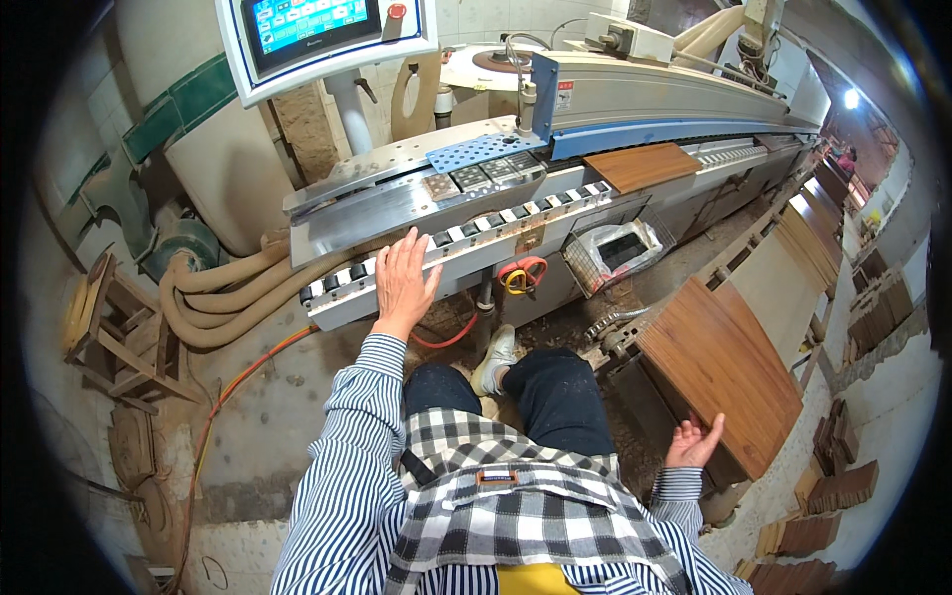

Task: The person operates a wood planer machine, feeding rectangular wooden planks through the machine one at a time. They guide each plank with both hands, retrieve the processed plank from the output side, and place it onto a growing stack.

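Board [722, 362]: smooth wood grain. Machine plate [362, 224]: glossy metal. Apron [516, 526]: matt cloth.

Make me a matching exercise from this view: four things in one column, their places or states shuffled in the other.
1. left hand
2. right hand
3. control screen
4. wire basket

A. mounted on a grey post
B. lined with white plastic
C. at the roller rail
D. by the wood-grain board

Pairs: 1-C, 2-D, 3-A, 4-B
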{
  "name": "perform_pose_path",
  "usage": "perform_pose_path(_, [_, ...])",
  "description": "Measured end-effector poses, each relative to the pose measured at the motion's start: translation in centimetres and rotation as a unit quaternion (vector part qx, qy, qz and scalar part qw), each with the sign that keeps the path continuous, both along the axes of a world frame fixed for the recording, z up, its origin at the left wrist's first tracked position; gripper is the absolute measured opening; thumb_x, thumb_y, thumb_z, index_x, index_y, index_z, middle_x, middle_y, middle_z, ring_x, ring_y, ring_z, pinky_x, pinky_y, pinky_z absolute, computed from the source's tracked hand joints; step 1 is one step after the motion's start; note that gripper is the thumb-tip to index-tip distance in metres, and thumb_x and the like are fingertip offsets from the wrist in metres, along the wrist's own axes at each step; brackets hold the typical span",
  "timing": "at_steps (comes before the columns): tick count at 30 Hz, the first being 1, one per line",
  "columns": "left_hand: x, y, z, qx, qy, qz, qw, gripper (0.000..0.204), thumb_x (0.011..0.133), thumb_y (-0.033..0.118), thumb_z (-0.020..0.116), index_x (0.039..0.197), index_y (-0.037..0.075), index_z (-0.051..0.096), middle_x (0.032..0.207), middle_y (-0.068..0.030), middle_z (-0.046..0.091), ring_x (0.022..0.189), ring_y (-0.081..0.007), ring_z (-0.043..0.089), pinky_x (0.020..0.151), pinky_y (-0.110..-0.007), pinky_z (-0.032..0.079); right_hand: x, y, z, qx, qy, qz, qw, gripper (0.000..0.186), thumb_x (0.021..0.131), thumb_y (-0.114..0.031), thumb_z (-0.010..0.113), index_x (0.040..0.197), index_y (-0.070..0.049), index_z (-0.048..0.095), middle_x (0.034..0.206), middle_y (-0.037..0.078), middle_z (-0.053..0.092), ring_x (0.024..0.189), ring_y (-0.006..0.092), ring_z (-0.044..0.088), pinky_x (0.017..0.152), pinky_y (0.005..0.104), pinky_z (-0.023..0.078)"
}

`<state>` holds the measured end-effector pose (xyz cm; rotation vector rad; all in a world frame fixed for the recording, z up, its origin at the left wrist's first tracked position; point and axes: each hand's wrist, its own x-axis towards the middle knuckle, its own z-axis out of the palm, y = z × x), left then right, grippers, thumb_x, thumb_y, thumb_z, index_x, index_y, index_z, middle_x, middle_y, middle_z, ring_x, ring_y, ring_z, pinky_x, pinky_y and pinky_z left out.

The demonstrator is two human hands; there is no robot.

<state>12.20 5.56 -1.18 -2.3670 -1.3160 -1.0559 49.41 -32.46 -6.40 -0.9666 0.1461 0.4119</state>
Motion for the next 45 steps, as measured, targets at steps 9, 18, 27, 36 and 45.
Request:
perform_pose_path(9, [-0.9,-0.9,0.5,-0.055,-0.015,-0.040,0.998,0.061,0.086,0.031,0.067,0.138,0.008,0.045,0.146,-0.0141,0.043,0.135,-0.0318,0.039,0.115,-0.049,0.021,3.4,-2.9,-1.3,0.042,-0.011,0.069,0.997,0.015,0.088,-0.022,0.071,0.097,-0.013,0.065,0.083,-0.003,0.067,0.060,0.0090,0.058,0.062,0.0268,0.049])
perform_pose_path(18, [-2.3,-10.6,2.8,-0.146,-0.062,-0.171,0.972,0.073,0.084,0.039,0.069,0.144,0.010,0.040,0.152,-0.0140,0.036,0.142,-0.0330,0.031,0.117,-0.052,0.019,-2.8,7.2,0.9,0.114,-0.007,0.324,0.939,0.018,0.090,-0.010,0.065,0.108,-0.007,0.063,0.096,0.003,0.067,0.073,0.0135,0.061,0.063,0.0274,0.051])
perform_pose_path(27, [-6.8,-13.8,2.8,-0.106,-0.045,-0.026,0.993,0.065,0.082,0.041,0.071,0.135,0.008,0.051,0.147,-0.0138,0.044,0.139,-0.0321,0.036,0.116,-0.051,0.020,-12.4,23.7,4.1,0.109,0.031,0.560,0.821,0.013,0.090,-0.011,0.068,0.100,-0.003,0.064,0.091,0.004,0.066,0.071,0.0149,0.062,0.065,0.0304,0.052])
perform_pose_path(36, [-11.9,-8.4,1.4,-0.102,-0.076,0.103,0.986,0.059,0.086,0.045,0.066,0.133,0.011,0.053,0.147,-0.0094,0.046,0.139,-0.0281,0.036,0.117,-0.053,0.011,-17.4,28.3,6.7,0.170,0.051,0.602,0.779,0.040,0.096,-0.020,0.060,0.129,0.002,0.051,0.120,0.018,0.062,0.113,0.0298,0.061,0.097,0.0406,0.052])
perform_pose_path(45, [-11.9,-2.9,2.3,-0.116,-0.086,0.108,0.984,0.062,0.083,0.047,0.070,0.131,0.010,0.054,0.144,-0.0093,0.048,0.132,-0.0279,0.044,0.116,-0.051,0.016,-10.2,16.7,-0.7,-0.158,-0.490,0.526,0.677,0.033,0.091,-0.017,0.064,0.118,0.001,0.063,0.106,0.012,0.070,0.095,0.0190,0.066,0.085,0.0324,0.052])
